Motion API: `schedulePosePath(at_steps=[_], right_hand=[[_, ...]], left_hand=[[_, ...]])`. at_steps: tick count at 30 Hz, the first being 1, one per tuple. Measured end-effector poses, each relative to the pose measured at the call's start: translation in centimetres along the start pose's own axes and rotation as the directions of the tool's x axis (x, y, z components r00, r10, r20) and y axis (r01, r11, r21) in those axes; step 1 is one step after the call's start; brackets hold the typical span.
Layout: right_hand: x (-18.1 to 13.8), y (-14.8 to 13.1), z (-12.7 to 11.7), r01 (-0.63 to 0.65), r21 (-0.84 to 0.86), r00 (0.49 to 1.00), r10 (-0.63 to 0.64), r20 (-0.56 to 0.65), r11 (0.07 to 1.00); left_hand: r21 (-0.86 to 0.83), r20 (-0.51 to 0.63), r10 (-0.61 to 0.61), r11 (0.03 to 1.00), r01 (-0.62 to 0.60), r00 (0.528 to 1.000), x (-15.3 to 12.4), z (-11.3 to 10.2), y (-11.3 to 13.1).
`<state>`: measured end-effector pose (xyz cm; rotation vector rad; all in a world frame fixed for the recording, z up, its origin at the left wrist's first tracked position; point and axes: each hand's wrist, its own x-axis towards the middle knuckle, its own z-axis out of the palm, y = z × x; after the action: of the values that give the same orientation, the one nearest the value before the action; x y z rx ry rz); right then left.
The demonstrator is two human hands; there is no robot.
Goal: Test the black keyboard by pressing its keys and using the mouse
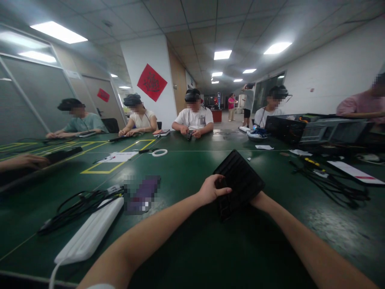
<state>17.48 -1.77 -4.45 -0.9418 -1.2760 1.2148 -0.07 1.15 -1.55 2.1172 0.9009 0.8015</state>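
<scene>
A black slatted rectangular part (240, 176) is held tilted above the green table (186, 245), straight ahead of me. My left hand (210, 190) grips its near left edge, thumb on top. My right hand (257, 198) is mostly hidden behind the part's lower right side and holds it from beneath.
A white power strip (90, 233) with black cables (78, 204) lies at the left, with a blurred purple object (142, 194) beside it. More cables (327, 180) and an open computer case (319, 128) are at the right. Several people sit along the table's far side. Yellow tape lines (99, 166) mark the table.
</scene>
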Motion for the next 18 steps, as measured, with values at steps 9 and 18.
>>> schedulePosePath(at_steps=[9,18], right_hand=[[-2.0,-2.6,0.2,-0.111,0.057,0.994,0.111,-0.004,0.992],[-1.9,-2.3,0.4,-0.036,-0.003,0.997,0.036,0.067,0.999]], left_hand=[[-0.631,0.046,-0.562,0.624,0.460,0.826,1.5,-2.2,0.8],[-0.565,0.129,-0.482,0.683,0.463,0.867,1.0,-2.6,0.4]])
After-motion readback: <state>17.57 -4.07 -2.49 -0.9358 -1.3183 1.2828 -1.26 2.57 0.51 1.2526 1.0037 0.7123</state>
